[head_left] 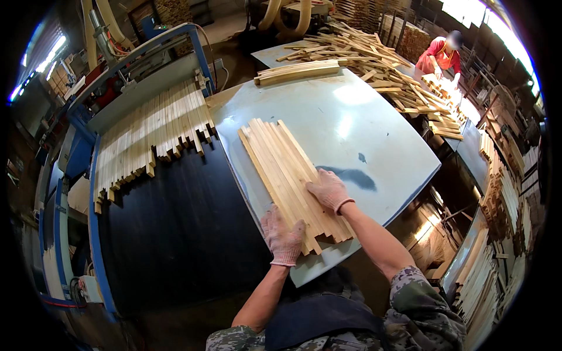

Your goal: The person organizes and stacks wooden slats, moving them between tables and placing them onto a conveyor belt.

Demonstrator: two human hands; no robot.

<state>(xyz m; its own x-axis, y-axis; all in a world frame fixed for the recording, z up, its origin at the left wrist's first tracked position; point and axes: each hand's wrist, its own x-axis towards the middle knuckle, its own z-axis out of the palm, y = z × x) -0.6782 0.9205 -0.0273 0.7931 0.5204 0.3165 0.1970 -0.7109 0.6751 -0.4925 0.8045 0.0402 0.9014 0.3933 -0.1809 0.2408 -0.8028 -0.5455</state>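
A bundle of pale wooden strips (284, 175) lies side by side on a smooth light blue-grey tabletop (380, 146), their ends uneven. My left hand (284, 235), in a knitted work glove, grips the bundle's near left edge, its thumb over the top. On the opposite edge, my gloved right hand (329, 190) is pressed against the strips about halfway along. The undersides of the strips and some of my fingertips are hidden.
To the left, a blue-framed machine (193, 44) has a row of wooden strips (152, 128) on its black belt (181, 234). A short stack of strips (298, 71) sits at the table's far edge. Beyond lies a loose heap of strips (374, 58); a person in red (439, 57) works there.
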